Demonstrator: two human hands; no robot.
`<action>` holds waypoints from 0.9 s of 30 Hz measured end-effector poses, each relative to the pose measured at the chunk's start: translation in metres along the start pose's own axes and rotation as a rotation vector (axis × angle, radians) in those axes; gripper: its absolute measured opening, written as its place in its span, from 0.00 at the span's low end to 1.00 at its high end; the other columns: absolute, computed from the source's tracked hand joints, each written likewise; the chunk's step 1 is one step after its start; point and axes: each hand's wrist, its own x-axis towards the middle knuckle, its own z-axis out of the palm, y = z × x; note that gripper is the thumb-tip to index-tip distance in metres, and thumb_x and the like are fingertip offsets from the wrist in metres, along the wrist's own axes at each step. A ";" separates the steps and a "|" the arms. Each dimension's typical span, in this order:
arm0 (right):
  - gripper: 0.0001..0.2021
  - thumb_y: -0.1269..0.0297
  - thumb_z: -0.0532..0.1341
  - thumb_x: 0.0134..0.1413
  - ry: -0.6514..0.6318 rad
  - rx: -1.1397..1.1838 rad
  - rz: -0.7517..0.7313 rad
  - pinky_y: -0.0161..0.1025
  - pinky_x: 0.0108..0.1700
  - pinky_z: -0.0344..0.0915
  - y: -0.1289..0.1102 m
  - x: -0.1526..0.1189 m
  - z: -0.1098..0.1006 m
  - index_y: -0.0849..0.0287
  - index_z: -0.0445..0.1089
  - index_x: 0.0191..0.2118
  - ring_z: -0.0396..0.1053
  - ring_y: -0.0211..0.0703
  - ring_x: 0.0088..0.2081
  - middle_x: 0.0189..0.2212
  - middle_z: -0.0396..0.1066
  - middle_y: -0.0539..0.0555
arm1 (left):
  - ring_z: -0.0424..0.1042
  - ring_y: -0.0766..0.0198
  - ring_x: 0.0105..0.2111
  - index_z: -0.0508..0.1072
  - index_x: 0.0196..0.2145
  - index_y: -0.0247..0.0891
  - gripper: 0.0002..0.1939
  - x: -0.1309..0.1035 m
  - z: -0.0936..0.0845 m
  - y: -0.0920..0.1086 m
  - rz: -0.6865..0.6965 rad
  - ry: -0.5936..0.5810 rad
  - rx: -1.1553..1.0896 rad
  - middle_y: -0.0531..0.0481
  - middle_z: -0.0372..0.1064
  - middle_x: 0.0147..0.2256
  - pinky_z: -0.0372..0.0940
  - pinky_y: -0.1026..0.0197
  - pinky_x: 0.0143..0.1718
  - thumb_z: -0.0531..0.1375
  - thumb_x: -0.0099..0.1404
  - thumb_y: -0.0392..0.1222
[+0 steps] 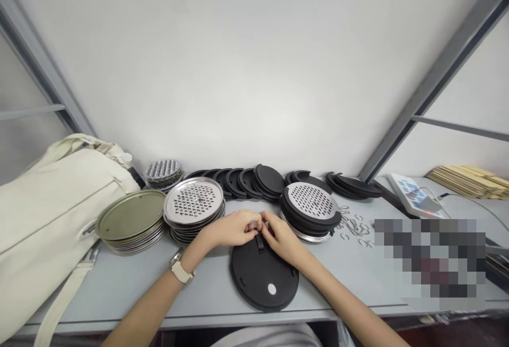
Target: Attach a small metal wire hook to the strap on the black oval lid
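Observation:
A round black plate (262,275) lies flat on the table in front of me, with a white oval spot near its lower edge. A short black strap (260,243) runs up from it toward its far edge. My left hand (240,227) is closed, its fingertips pinching at the strap's upper end. From the other side, my right hand (281,236) is closed on the same spot, thumb and fingers bent together. The fingertips of both hands meet there and hide any small part between them.
Stacked grater discs (194,201) and olive-green lids (133,214) stand left, beside a cream bag (51,219). Behind are black crescent-edged plates (270,180). Right are a black stack with a perforated disc (312,201), loose metal rings (353,225), a white device (415,196) and cardboard pieces (469,180).

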 end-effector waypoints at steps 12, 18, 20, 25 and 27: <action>0.08 0.75 0.48 0.61 0.000 -0.022 -0.009 0.39 0.42 0.64 0.003 -0.004 0.004 0.58 0.62 0.39 0.67 0.42 0.39 0.36 0.68 0.55 | 0.69 0.63 0.34 0.68 0.35 0.36 0.06 -0.005 -0.011 0.010 0.078 -0.035 -0.050 0.49 0.68 0.34 0.64 0.63 0.37 0.52 0.66 0.35; 0.11 0.75 0.48 0.61 0.005 -0.032 0.010 0.42 0.47 0.64 0.002 -0.005 0.003 0.59 0.63 0.44 0.68 0.44 0.43 0.40 0.69 0.57 | 0.68 0.59 0.38 0.68 0.42 0.35 0.13 -0.023 0.012 0.003 0.274 0.071 0.414 0.44 0.66 0.37 0.64 0.59 0.41 0.45 0.69 0.31; 0.11 0.74 0.48 0.61 0.005 -0.032 0.016 0.42 0.47 0.64 0.002 -0.005 0.003 0.59 0.64 0.44 0.68 0.44 0.43 0.40 0.69 0.57 | 0.67 0.59 0.40 0.67 0.45 0.34 0.14 -0.026 0.019 -0.002 0.275 0.111 0.435 0.44 0.66 0.39 0.65 0.58 0.43 0.44 0.70 0.31; 0.09 0.71 0.49 0.62 0.008 -0.045 0.020 0.41 0.46 0.64 0.001 -0.005 0.002 0.58 0.64 0.44 0.67 0.44 0.43 0.39 0.68 0.56 | 0.67 0.62 0.40 0.67 0.43 0.37 0.10 -0.031 0.027 -0.012 0.173 0.275 0.259 0.47 0.65 0.37 0.65 0.59 0.43 0.47 0.70 0.35; 0.09 0.71 0.49 0.62 0.012 -0.054 0.010 0.41 0.45 0.63 0.000 -0.005 0.001 0.58 0.63 0.43 0.67 0.44 0.42 0.39 0.68 0.56 | 0.67 0.62 0.40 0.67 0.42 0.37 0.09 -0.033 0.028 -0.013 0.140 0.296 0.241 0.47 0.65 0.37 0.65 0.59 0.43 0.47 0.71 0.35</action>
